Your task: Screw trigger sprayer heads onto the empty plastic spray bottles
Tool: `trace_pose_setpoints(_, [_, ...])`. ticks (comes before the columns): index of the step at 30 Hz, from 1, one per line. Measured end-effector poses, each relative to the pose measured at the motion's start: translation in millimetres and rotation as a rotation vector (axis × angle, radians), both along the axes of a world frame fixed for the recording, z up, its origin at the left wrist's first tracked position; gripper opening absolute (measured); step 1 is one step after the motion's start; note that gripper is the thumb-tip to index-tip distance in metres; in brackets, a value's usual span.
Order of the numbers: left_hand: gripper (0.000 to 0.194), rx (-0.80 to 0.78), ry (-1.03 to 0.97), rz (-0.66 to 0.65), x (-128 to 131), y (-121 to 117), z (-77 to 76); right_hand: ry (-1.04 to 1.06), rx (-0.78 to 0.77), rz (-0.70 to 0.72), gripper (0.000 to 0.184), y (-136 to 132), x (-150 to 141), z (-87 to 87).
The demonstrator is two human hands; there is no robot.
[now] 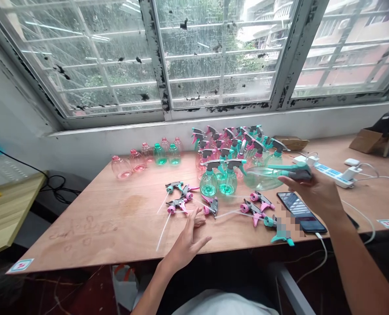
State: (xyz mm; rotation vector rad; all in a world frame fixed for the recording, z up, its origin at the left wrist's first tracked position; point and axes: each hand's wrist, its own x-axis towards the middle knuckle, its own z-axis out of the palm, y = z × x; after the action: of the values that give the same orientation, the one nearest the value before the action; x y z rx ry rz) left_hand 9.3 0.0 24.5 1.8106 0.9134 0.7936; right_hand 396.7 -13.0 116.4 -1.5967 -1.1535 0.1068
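My right hand (pixel 315 192) grips a green spray bottle (pixel 265 177) by its trigger head, holding it tilted sideways above the table, just right of a cluster of assembled bottles (pixel 229 153). My left hand (pixel 188 243) is open, fingers stretched toward loose trigger heads (pixel 179 197) with dip tubes lying on the wooden table (pixel 116 223). More loose trigger heads (pixel 258 205) lie below the held bottle. Several capless pink and green bottles (pixel 148 157) stand in a row at the back left.
A phone (pixel 301 212) lies on its cable near the front edge by my right wrist. A power strip (pixel 332 174) with chargers and white cables sits at the right. A cardboard box (pixel 366 140) is at the far right, a lower desk (pixel 7 205) at the left.
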Motion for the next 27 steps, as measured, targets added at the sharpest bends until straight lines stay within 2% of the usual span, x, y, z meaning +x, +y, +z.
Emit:
trace_pose_setpoints(3, [0.084, 0.009, 0.004, 0.010, 0.4, -0.5, -0.5, -0.195, -0.063, 0.008, 0.051, 15.4, 19.7, 6.1])
trace_pose_setpoints(6, [0.083, 0.015, 0.006, 0.015, 0.4, -0.9, -1.4, -0.295, -0.093, 0.040, 0.046, 31.0, 31.0, 2.5])
trace_pose_setpoints(11, [0.084, 0.019, 0.027, 0.012, -0.1, -0.9, -1.8, -0.315, -0.163, 0.106, 0.045, 57.1, 38.2, -9.6])
trace_pose_setpoints(18, [0.084, 0.029, 0.047, -0.002, 0.3, -0.5, -0.8, -0.324, -0.222, 0.256, 0.048, 86.9, 30.2, -18.3])
trace_pose_setpoints(27, [0.084, 0.031, 0.067, -0.005, -1.0, -0.6, -2.4, -0.255, -0.206, 0.320, 0.055, 97.9, 23.4, -19.8])
